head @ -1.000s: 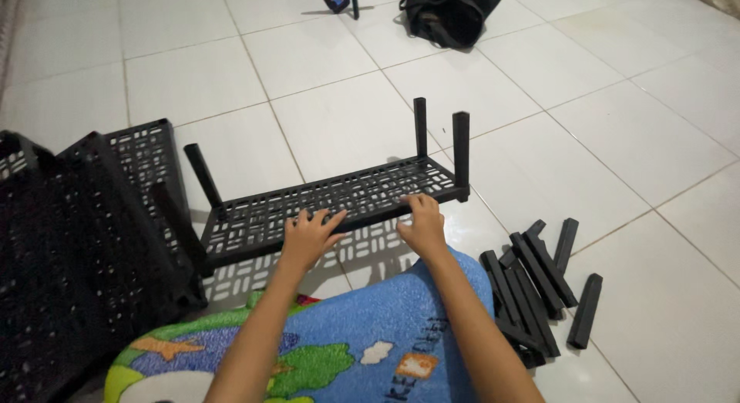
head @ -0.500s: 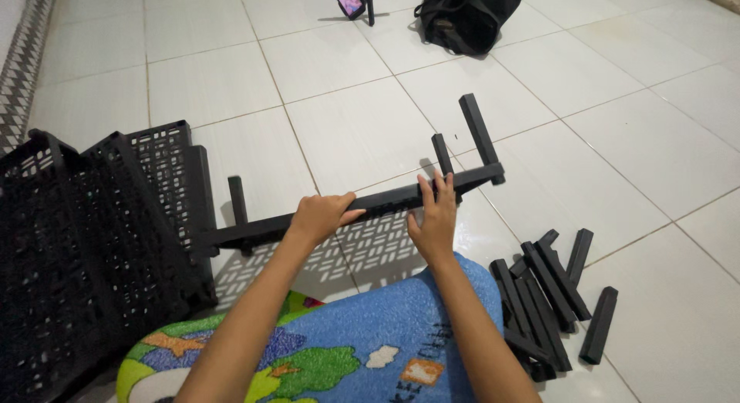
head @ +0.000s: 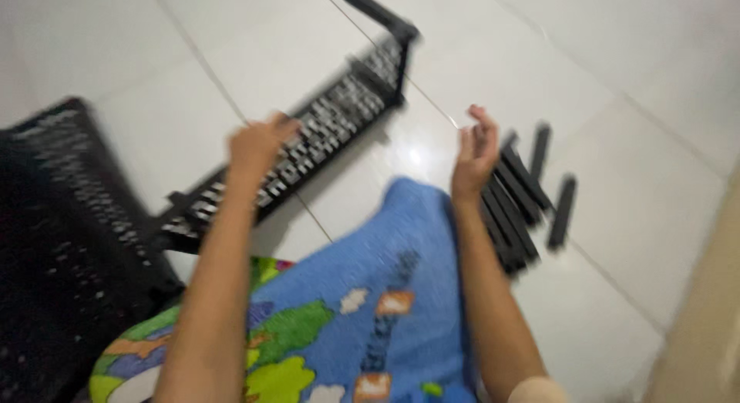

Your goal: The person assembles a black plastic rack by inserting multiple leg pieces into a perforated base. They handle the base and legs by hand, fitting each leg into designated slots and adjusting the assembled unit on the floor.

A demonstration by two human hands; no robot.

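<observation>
The picture is blurred by motion. A black perforated plastic shelf panel [head: 339, 114] with short posts at its corners lies on the white tiled floor. My left hand [head: 258, 141] rests on its near edge and grips it. My right hand [head: 474, 152] is off the panel, raised in the air with fingers apart and nothing in it. It hovers just left of a pile of black plastic posts [head: 524, 195] lying on the floor.
More black perforated shelf panels [head: 62, 241] are stacked at the left. A bright blue cloth with cartoon prints [head: 362, 310] covers my lap at the bottom. A beige wall or furniture edge [head: 709, 318] stands at the right.
My right hand let go of the shelf panel and swung right towards the posts. The panel now lies flat on the floor. The camera has turned sharply, blurring the view.
</observation>
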